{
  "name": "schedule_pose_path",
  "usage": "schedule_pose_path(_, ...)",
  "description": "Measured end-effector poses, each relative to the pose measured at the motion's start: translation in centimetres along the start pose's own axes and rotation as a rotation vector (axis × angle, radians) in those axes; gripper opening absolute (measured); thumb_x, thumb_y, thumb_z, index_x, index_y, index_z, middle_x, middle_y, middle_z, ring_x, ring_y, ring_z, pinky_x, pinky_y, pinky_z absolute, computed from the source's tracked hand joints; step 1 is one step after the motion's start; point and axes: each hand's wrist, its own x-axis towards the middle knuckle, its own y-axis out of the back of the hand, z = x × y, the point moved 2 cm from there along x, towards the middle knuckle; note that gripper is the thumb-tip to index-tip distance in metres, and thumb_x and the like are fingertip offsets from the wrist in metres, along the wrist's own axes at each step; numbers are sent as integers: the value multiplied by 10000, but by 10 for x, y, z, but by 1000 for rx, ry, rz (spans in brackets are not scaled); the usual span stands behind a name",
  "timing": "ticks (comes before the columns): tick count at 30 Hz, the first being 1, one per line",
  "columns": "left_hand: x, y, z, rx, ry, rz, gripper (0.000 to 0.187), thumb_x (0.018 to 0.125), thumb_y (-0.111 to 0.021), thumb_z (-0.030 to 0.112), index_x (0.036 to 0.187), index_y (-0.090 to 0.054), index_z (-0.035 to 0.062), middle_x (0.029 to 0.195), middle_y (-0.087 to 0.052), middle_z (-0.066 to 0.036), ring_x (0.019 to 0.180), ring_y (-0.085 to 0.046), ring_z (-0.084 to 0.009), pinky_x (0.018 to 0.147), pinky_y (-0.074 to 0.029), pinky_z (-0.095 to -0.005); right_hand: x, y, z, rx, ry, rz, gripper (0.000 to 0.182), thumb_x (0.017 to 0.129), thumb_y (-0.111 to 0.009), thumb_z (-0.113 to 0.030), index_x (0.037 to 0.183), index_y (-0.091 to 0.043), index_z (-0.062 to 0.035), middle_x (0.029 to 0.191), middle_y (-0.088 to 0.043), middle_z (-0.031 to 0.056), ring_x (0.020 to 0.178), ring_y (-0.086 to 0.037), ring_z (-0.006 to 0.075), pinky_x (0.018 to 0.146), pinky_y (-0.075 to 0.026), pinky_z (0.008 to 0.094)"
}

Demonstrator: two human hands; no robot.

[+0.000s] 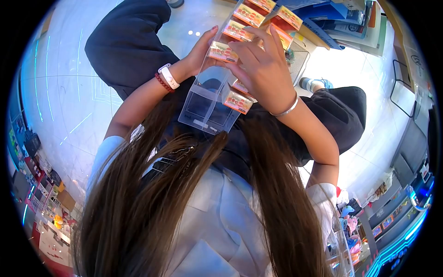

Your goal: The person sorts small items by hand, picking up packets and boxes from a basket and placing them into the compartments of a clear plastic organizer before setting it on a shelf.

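Observation:
A clear plastic display case (210, 108) with a divider down its middle tilts over my lap. Small orange-and-yellow printed boxes (237, 31) sit in two columns inside it. The near left part of the case holds no box. My left hand (199, 53) grips the case's left side, some fingers hidden behind it. Over the case, my right hand (267, 69) is bent, thumb and fingertips at the right end of the lowest left-column box (223, 52). Another box (237, 100) lies below the right hand, at the near end of the right column.
Blue folders and papers (341, 21) are stacked at the upper right, near a wire mesh basket (300, 60). My dark-trousered knees (127, 44) spread to both sides above a pale tiled floor (64, 92). Long hair (277, 184) hangs in front of me.

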Motion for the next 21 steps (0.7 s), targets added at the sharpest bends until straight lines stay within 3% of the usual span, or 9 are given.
schedule_pose_path(2, 1, 1, 1, 69, -50, 43, 620, 895, -315, 530, 1326, -349, 86, 1267, -478, -121, 1119, -522, -241, 941, -425, -422, 0, -2, 0, -16, 3, 6, 386, 672, -728, -192, 1007, -594, -55, 880, -618, 95, 1073, -493, 288, 976, -338, 471)
schedule_pose_path(6, -4, -4, 2, 58, -15, 119, 572, 898, -346, 475, 1307, -368, 75, 1245, -495, -121, 1098, -535, -242, 937, -424, -433, 2, 12, 2, 42, -8, 53, 340, 698, -723, -164, 992, -598, -47, 902, -625, 98, 1062, -510, 287, 936, -382, 417)
schedule_pose_path(8, -1, 13, -6, -25, -29, 50, 571, 900, -342, 465, 1306, -364, 63, 1251, -492, -114, 1094, -537, -240, 919, -437, -433, 0, 37, 16, 187, -94, 304, 278, 744, -697, -122, 990, -601, -34, 942, -630, 103, 1030, -542, 276, 892, -410, 359)
schedule_pose_path(11, 1, 10, -3, -43, -106, 103, 557, 898, -347, 457, 1287, -391, 61, 1222, -518, -110, 1070, -551, -237, 904, -450, -429, -14, 59, 61, 82, -199, 657, 179, 846, -600, -94, 984, -608, 20, 866, -657, 90, 783, -627, 136, 721, -464, 227)
schedule_pose_path(12, 2, 17, -5, -22, -109, 163, 533, 899, -341, 453, 1255, -430, 66, 1160, -558, -110, 1039, -568, -232, 893, -461, -428, -35, 109, 81, 780, -311, 20, 311, 872, -576, -255, 1061, -574, -7, 1195, -491, 83, 1180, -398, 246, 1017, -242, 475)
schedule_pose_path(13, 5, 35, -12, -38, -145, 195, 506, 900, -346, 455, 1214, -468, 77, 1095, -591, -101, 981, -593, -229, 823, -498, -397, -40, 56, 107, 123, -314, 708, 166, 870, -570, -124, 954, -624, 8, 835, -664, 86, 742, -627, 118, 702, -462, 218)
schedule_pose_path(16, -5, 48, -12, 17, -225, 369, 528, 894, -338, 500, 1199, -479, 92, 1141, -567, -72, 1019, -555, -211, 841, -455, -381, -91, 26, 165, 34, -549, 295, 141, 850, -568, -152, 941, -632, -66, 764, -660, 95, 709, -650, 191, 664, -487, 266)
schedule_pose_path(19, -18, 22, 11, 4, -282, 427, 580, 875, -331, 535, 1231, -452, 93, 1215, -514, -76, 1093, -491, -238, 930, -378, -414, -149, -28, 191, -207, -720, -612, 389, 786, -615, -394, 975, -612, -54, 833, -636, 184, 865, -600, 341, 774, -470, 403)
schedule_pose_path(21, -23, 15, 29, -323, -230, -275, 485, 877, -402, 462, 1196, -477, 104, 1169, -551, -40, 1061, -526, -180, 887, -425, -298, -180, -88, 213, -163, -684, -976, 496, 820, -527, -473, 884, -644, 5, 903, -628, 200, 891, -595, 338, 804, -467, 397)
